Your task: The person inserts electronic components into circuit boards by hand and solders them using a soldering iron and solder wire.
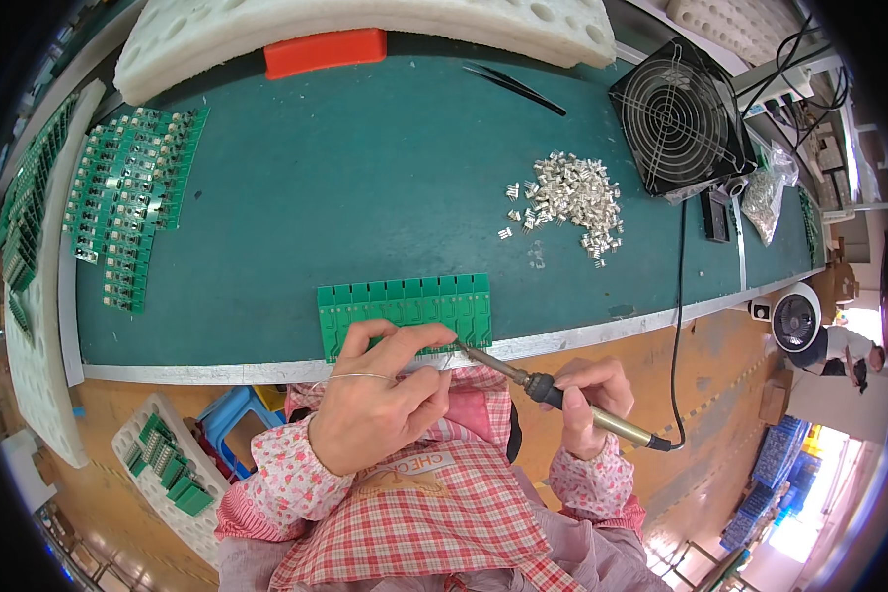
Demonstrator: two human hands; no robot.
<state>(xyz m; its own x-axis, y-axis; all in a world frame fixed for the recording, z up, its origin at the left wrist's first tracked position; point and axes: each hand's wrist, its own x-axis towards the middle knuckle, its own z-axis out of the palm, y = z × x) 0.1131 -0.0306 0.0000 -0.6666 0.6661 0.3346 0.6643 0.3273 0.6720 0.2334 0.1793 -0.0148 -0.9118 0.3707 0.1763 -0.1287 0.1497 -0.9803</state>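
At the table's near edge lies a green circuit board panel [405,296] divided into a row of narrow boards. Over its front side is my left hand [380,400], fingers bent and closed, index finger stretched toward the iron's tip. A thin silvery strand, seemingly solder wire [360,375], crosses this hand; its fingers hide where it ends. My right hand [594,395] grips a soldering iron [617,425] like a pen. The iron's tip points left and meets the front part of the panel beside my left fingertips; exact contact is too small to tell.
White connectors [577,197] lie heaped at right on the green tabletop [345,178], near black tweezers [515,89] and a black fan [673,116]. Populated boards [133,197] stand at left. A red container [326,52] and white foam [365,25] line the back. The iron's cord [681,326] hangs over the edge.
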